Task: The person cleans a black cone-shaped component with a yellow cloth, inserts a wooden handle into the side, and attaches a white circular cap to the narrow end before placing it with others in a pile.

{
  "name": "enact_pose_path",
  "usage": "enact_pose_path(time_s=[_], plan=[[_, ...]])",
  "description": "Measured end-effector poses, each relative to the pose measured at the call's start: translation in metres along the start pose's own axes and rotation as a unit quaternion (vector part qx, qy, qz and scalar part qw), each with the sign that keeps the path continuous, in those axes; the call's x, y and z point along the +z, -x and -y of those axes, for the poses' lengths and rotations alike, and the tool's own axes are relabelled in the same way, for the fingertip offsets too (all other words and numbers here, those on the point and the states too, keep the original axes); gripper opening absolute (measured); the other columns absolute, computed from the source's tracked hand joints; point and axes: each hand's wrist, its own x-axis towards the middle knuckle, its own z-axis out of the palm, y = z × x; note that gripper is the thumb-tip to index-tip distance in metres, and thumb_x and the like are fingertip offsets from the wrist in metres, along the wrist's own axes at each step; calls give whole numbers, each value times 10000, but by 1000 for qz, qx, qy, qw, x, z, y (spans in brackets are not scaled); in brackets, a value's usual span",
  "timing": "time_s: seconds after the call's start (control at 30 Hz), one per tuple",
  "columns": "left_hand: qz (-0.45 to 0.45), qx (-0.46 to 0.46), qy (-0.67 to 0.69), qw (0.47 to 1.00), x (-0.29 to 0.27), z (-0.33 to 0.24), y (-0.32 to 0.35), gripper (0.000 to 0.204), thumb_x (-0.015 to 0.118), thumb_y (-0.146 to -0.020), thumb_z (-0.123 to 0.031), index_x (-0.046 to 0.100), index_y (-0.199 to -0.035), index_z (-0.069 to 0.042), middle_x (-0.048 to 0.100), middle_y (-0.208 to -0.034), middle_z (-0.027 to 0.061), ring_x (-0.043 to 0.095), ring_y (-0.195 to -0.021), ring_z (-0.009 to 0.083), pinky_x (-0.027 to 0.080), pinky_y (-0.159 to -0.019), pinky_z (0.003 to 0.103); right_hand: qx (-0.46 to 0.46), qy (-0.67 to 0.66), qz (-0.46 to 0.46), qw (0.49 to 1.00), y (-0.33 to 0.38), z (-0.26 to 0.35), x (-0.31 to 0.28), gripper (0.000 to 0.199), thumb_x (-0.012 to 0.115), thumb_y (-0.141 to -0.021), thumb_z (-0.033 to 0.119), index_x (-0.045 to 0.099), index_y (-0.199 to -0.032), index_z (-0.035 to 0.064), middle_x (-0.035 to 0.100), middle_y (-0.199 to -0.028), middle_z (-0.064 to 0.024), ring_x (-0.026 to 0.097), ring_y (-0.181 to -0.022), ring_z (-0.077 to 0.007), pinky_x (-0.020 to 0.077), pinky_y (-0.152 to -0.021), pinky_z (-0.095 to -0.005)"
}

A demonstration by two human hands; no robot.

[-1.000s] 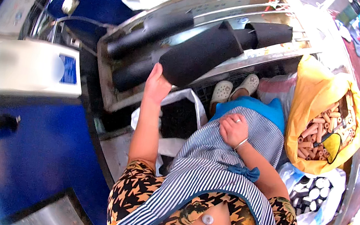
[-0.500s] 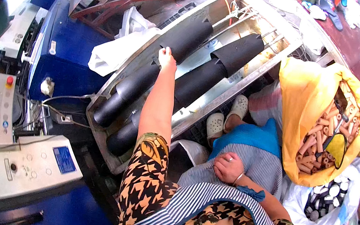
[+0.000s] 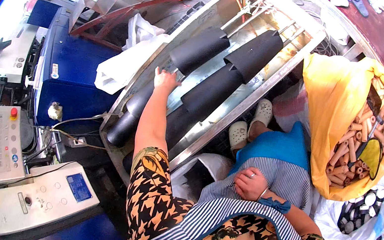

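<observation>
My left hand (image 3: 164, 79) reaches far forward onto a slanted metal tray (image 3: 279, 73) that carries several long black cylinders (image 3: 211, 90). Its fingers are spread against the metal near the end of one black cylinder (image 3: 197, 48). My right hand (image 3: 251, 183) rests loosely curled on my striped apron (image 3: 237, 212) over my lap and holds nothing. A blue stool or cloth (image 3: 276, 146) and my two white clogs (image 3: 250, 124) show below the tray.
A yellow sack (image 3: 327, 106) of tan cardboard tubes stands at the right, with a white bag (image 3: 365, 233) of black and white spools below it. A blue machine (image 3: 71, 75) and grey control panels (image 3: 37, 196) are at the left. A white plastic bag (image 3: 126, 59) lies beside the tray.
My left arm has stretched further forward along the tray, and the view has swung left so the control panels show. The right hand stays on my lap.
</observation>
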Motion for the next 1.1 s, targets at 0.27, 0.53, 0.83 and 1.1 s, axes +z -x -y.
enact_pose_path(time_s=[0.27, 0.53, 0.83, 1.1], plan=[[-145, 3, -75, 987, 24, 76, 71, 222, 608, -854, -243, 709, -1004, -114, 624, -1154, 122, 537, -1167, 310, 392, -1006, 480, -1, 5, -54, 999, 4, 17, -9, 142, 683, -722, 198, 665, -807, 87, 647, -824, -22, 610, -852, -204, 474, -847, -379], [-233, -134, 78, 960, -84, 116, 188, 404, 744, -787, -251, 673, -1183, -210, 646, -1066, 108, 585, -1036, 340, 505, -866, 455, -10, 51, -89, 995, 10, 10, -5, 105, 669, -735, 202, 623, -738, 107, 628, -774, -10, 603, -825, -203, 473, -827, -379], [-299, -62, 264, 915, -105, 22, 351, 428, 775, -746, -202, 670, -1144, -84, 646, -1044, 146, 580, -992, 357, 465, -870, 442, -1, 49, -101, 994, 21, 5, -1, 121, 661, -737, 205, 589, -722, 109, 611, -754, -37, 593, -817, -231, 464, -800, -388], [-309, -11, 353, 883, -67, -70, 375, 434, 790, -722, -130, 633, -1120, -55, 603, -887, 95, 597, -848, 277, 484, -777, 376, 38, -38, -126, 991, -37, 39, -17, 450, 703, -732, 173, 585, -1161, 109, 547, -1279, -82, 591, -892, -238, 469, -841, -385]])
